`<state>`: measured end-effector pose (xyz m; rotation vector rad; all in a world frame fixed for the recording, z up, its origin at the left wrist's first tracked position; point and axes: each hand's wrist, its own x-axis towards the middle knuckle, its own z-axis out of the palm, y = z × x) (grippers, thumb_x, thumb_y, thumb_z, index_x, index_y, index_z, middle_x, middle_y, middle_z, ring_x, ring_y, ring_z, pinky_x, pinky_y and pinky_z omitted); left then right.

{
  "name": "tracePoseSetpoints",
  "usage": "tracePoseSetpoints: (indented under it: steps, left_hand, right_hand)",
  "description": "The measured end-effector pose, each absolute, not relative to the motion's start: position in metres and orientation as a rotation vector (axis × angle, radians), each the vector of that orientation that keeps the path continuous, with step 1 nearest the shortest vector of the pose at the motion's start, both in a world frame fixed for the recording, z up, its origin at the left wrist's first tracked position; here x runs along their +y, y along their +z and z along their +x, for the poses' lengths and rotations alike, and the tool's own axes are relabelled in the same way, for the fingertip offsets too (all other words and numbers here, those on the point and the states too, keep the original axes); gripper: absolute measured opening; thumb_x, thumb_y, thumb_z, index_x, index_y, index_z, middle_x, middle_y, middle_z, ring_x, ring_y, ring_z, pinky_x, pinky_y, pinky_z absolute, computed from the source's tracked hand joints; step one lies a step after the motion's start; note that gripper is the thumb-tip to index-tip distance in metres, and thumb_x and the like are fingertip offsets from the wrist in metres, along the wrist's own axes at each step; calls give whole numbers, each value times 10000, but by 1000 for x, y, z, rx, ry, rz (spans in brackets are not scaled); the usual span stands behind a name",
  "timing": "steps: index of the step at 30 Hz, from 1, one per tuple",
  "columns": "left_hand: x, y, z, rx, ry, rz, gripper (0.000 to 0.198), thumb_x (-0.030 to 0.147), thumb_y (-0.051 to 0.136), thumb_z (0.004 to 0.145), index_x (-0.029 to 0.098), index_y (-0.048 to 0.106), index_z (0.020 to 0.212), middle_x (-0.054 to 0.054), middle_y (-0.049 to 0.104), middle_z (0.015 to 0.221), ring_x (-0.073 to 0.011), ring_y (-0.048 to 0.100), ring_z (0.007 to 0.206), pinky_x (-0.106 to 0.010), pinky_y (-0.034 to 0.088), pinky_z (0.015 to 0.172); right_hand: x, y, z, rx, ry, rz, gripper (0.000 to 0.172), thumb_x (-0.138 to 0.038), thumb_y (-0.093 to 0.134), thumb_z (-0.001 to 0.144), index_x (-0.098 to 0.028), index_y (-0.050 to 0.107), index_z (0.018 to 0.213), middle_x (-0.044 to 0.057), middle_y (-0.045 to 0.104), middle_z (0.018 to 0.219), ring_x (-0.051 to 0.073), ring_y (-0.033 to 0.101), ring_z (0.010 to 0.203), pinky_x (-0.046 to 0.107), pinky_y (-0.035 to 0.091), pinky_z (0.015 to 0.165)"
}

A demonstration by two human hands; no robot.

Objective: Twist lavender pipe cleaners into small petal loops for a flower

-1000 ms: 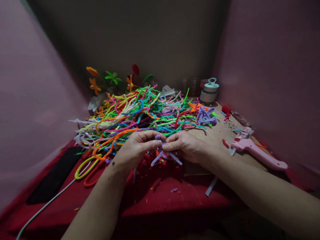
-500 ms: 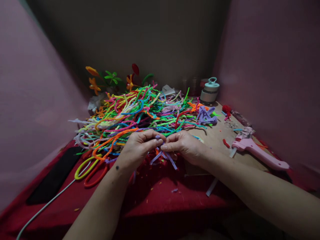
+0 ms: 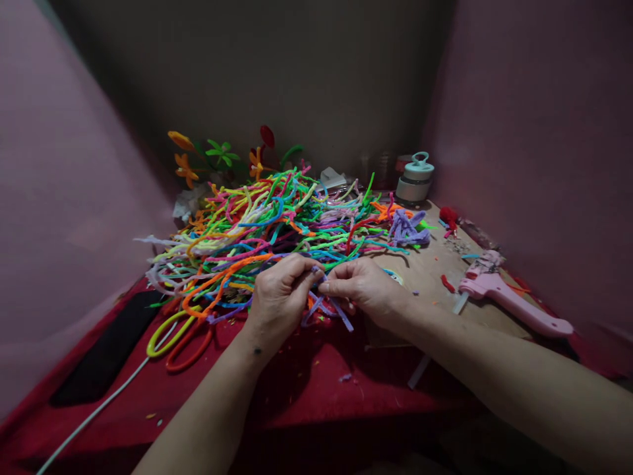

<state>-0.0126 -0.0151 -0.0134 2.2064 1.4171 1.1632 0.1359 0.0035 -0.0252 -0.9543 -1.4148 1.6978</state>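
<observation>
Both hands meet in front of the heap of colourful pipe cleaners (image 3: 277, 224). Between them is a purple pipe cleaner piece (image 3: 341, 314), its several ends hanging below the fingers. My left hand (image 3: 284, 293) pinches its upper end between thumb and forefinger. Close beside it, my right hand (image 3: 363, 287) is closed on the same purple piece, thumb against forefinger. The part between the fingertips is mostly hidden. Farther right, a bundle of bent purple pipe cleaners (image 3: 409, 228) lies at the heap's edge.
A pink glue gun (image 3: 514, 303) lies on the cardboard (image 3: 425, 270) at right. Yellow-handled and red-handled scissors (image 3: 171, 333), a white cable (image 3: 93, 414) and a black phone-like slab (image 3: 109, 349) lie left. Pipe-cleaner flowers (image 3: 222, 153) and a lidded jar (image 3: 415, 181) stand behind.
My left hand has turned and shifted slightly right, its wrist swinging inward, still pinching the purple piece. The hanging purple ends moved slightly right. My right hand has hardly moved.
</observation>
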Motion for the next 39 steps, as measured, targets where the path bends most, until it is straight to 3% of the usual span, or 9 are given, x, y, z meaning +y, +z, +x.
tracePoseSetpoints:
  steps: [16,22,29,39]
  left_hand:
    - [-16,-9,-12,1383,1200,2071,149,245,519,796,174,647,770,-29,636,792,-143,575,756,-232,429,717]
    - [-13,-5,-13,1351,1071,1641,295,383,546,767,153,631,932,-30,648,789,-130,550,646,-218,417,574]
    - [-12,-8,-14,1399,904,1716,204,346,595,721,146,623,690,32,524,577,-80,415,521,-192,317,488]
    - [-13,-7,-15,1374,930,1670,194,334,588,716,145,597,668,43,463,554,-70,360,493,-193,274,465]
  right_hand:
    - [5,-30,136,-1312,1746,-864,135,-201,639,622,-145,532,562,-56,470,414,61,392,356,210,291,390]
    - [7,-28,136,-1229,1652,-868,173,-252,657,628,-147,532,567,-53,491,465,49,387,384,207,295,410]
    - [7,-30,135,-1196,1562,-906,182,-228,622,637,-156,489,537,-66,424,432,51,351,379,209,261,393]
    - [9,-29,136,-1139,1703,-816,139,-212,623,634,-166,500,591,-71,451,439,55,376,355,205,299,379]
